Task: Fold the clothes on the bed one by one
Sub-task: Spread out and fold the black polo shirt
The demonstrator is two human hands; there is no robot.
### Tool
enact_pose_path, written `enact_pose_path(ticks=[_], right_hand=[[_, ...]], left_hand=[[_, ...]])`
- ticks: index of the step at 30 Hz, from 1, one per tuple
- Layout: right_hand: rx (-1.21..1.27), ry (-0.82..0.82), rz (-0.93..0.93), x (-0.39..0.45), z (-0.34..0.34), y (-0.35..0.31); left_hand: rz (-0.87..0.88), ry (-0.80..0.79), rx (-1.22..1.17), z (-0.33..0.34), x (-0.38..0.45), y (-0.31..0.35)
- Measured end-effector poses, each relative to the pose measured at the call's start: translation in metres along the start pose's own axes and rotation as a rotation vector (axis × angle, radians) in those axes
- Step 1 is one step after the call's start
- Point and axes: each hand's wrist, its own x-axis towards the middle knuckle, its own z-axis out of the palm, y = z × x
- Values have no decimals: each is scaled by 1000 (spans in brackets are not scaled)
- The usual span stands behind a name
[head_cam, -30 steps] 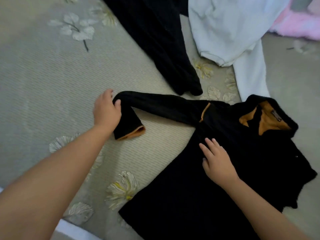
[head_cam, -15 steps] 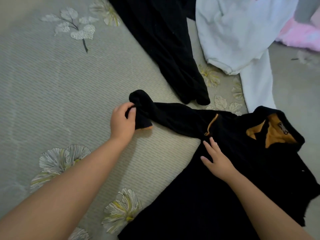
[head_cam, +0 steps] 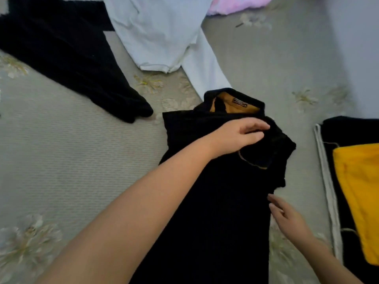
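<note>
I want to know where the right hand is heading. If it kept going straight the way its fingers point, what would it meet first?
The right hand points up and to the left, fingertips at the right edge of the black garment. Going straight on, it would likely meet that edge first, though the height above the bed is unclear.

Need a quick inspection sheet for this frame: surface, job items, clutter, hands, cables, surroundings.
Surface: grey floral bedspread.
Job's things: black top with mustard lining, sleeve folded across its chest; black garment and white garment unfolded beyond it.
Clutter: pink fluffy item; folded stack, yellow piece on top.
Hands: left hand on the folded sleeve; right hand open at the top's right edge.
Cables: nothing seen.
Surroundings: pale wall.
</note>
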Motion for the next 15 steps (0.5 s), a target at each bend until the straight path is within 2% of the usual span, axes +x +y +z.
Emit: enact_pose_path(ticks=[2,5,8,11,13,15], right_hand=[[24,74,59,0,-10,27],[68,140,54,11,-8,43],[-71,211,-110,34,6,44],[-262,285,-158,64,20,33],[-427,249,-84,84,19,30],[-427,234,-53,100,10,31]], left_hand=[[-99,-42,104,27,8,-23],[-230,125,535,24,-4,-75],[-385,307,945,0,-29,-123],[-527,382,1090,-24,-43,-146],[-532,392,1134,-33,-39,-154],[-497,410,1164,-38,-32,-159]])
